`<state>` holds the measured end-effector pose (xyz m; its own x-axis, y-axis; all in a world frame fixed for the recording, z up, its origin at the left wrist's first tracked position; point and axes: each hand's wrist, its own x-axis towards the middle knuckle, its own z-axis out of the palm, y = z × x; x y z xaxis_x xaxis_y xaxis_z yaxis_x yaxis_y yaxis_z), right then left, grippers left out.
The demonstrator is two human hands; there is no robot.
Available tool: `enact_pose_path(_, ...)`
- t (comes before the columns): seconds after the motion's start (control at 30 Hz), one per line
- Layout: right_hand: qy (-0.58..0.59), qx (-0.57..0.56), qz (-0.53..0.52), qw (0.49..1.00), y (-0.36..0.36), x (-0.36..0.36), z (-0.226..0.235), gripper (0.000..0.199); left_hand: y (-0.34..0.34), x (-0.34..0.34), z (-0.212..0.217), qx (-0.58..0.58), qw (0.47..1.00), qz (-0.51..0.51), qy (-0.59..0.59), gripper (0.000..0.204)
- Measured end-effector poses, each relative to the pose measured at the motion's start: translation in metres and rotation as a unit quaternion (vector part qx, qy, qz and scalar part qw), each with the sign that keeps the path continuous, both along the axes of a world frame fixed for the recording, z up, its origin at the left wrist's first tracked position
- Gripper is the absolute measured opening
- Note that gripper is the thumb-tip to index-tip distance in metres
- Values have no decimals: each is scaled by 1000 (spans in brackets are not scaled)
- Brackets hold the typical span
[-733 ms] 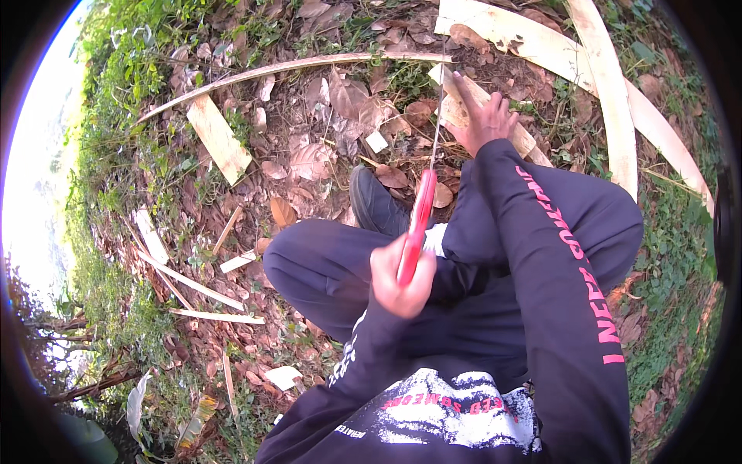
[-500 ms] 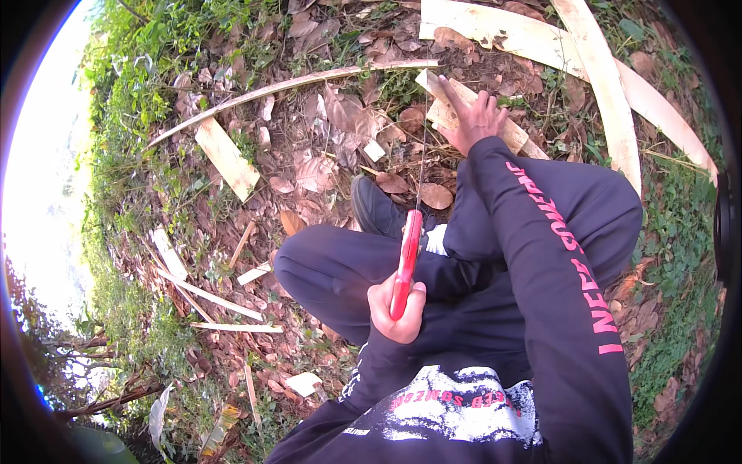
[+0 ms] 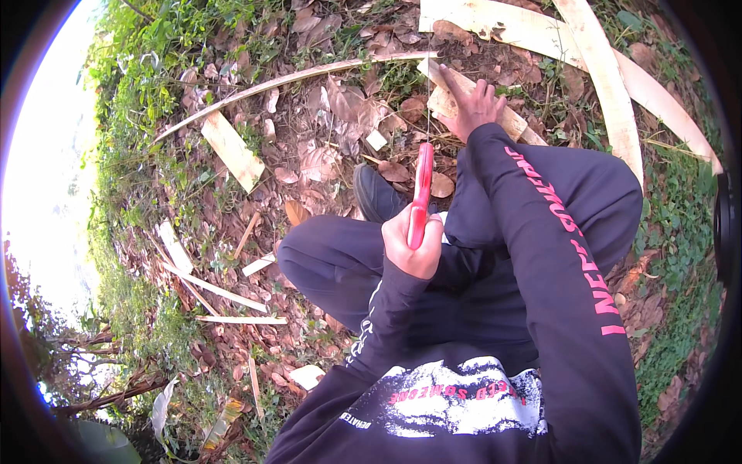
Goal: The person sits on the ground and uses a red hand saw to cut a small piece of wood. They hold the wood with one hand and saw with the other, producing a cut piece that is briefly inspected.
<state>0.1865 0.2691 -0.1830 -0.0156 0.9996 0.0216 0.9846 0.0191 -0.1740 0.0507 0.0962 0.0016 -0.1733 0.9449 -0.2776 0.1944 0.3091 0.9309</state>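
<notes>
My left hand [image 3: 413, 241] is wrapped around the red handle of a hand saw [image 3: 423, 182]. Its thin blade, seen nearly edge-on, runs forward from the handle past the left end of a short wooden board [image 3: 506, 120]. Whether the teeth touch the wood cannot be made out. On top of that board my right hand [image 3: 473, 112] presses and holds it, index finger stretched along the wood toward the blade and the other fingers bent. Part of the board is hidden under the hand. A long thin wood strip [image 3: 309, 72] lies just beyond the saw, its right end close to the blade tip.
My bent legs [image 3: 340, 259] and a dark shoe [image 3: 376, 193] are just below the saw. Long pale planks [image 3: 607, 85] cross at the upper right. A short plank [image 3: 232, 151] and several offcuts [image 3: 212, 288] lie left among dry leaves and green plants.
My left hand has pushed the saw forward, away from my body, so the handle is nearer the board. My right hand stays on the board.
</notes>
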Motion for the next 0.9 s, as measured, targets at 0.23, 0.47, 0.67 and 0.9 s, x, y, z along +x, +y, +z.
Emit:
enact_pose_path(0.23,-12,-6,8,1000,-8,0,0,106,-49,-14,23,-44,999,14,-17,6)
enact_pose_path(0.47,-20,2,-2,1000,1,7,0,104,-29,-14,10,-13,1000,-6,2,5)
enact_pose_path(0.67,-23,3,6,1000,13,2,13,104,41,-4,-16,56,998,23,-21,12)
enact_pose_path(0.9,-30,19,-1,999,5,1,-1,107,-21,-17,8,1,1000,8,-25,7)
